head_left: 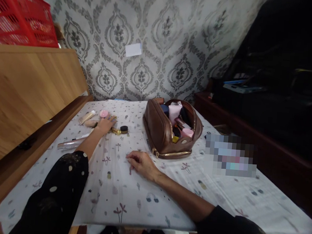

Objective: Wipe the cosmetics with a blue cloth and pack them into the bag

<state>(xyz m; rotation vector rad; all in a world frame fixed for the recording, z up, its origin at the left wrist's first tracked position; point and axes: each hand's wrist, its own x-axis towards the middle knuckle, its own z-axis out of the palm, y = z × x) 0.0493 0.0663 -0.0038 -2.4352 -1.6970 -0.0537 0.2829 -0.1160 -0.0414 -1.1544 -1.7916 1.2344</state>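
Head view: the step in hand is judged to be sorting by touch at far left, the left hand extended over small cosmetics between a round pink pot and a squat black-lidded jar; whether it grips anything I cannot tell, while the right hand rests centrally, fingers loosely bent, apart and bare. A next move would call for fingertip care around the slim, glossy tube at near left. The bag, smooth brown leather-like material, gold-zipped, stands open and filled at right on thin, printed, creased cloth.
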